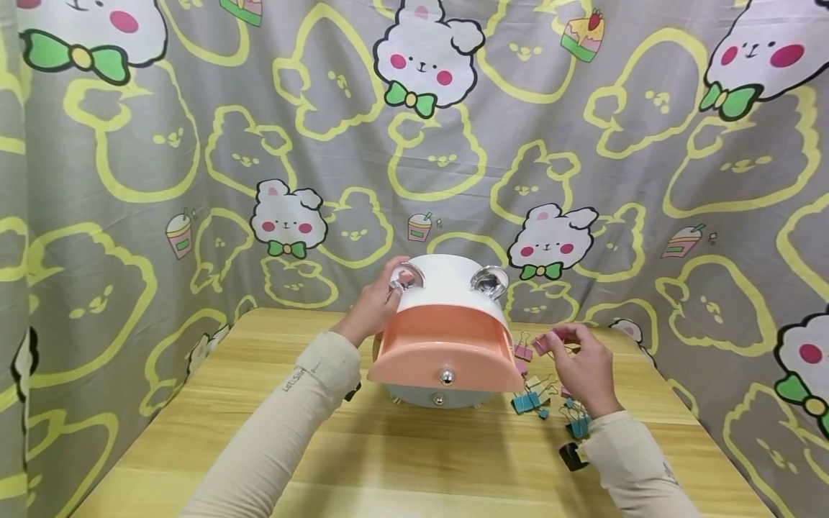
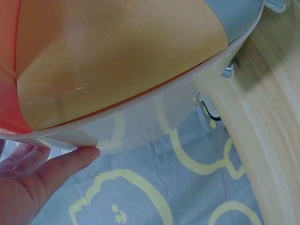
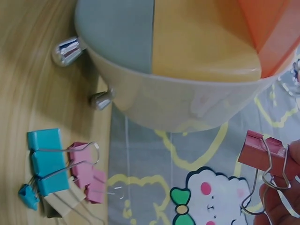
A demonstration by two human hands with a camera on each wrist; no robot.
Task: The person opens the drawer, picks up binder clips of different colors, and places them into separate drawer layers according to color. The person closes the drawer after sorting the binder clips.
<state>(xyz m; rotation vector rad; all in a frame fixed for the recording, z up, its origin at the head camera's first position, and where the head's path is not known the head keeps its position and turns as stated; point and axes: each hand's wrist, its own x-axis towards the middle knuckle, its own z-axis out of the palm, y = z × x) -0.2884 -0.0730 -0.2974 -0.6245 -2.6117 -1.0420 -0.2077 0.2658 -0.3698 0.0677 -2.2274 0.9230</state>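
Observation:
A rounded white drawer box (image 1: 447, 280) with two silver ears stands on the table, its coral top drawer (image 1: 414, 365) pulled out. My left hand (image 1: 374, 306) grips the box at its upper left, by the silver ear (image 1: 408, 275). In the left wrist view the thumb (image 2: 70, 164) lies against the white shell. Right of the box, my right hand (image 1: 588, 365) pinches a pink binder clip (image 3: 265, 152) by its edge, raised above the table. Its wire handles hang out in the right wrist view.
Beside the box on the right lie several binder clips: pink (image 3: 82, 164), teal (image 3: 48, 161) and cream (image 3: 65, 204). Another teal clip (image 1: 578, 426) sits near the right wrist. A patterned curtain (image 1: 350, 165) hangs behind the wooden table (image 1: 388, 460).

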